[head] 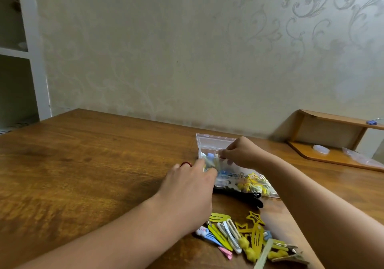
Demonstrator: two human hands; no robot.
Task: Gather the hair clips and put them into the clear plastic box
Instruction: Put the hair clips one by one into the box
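Hands (187, 183) (242, 154) pinch blurred pale clips (209, 162) over clear plastic box (207, 142); fingers closed.

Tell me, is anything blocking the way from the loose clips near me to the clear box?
Partly: black clips lie between the loose pile and the clear box, and both hands, left and right, are over the box opening.

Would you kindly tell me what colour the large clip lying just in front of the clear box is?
Black, seen in the head view.
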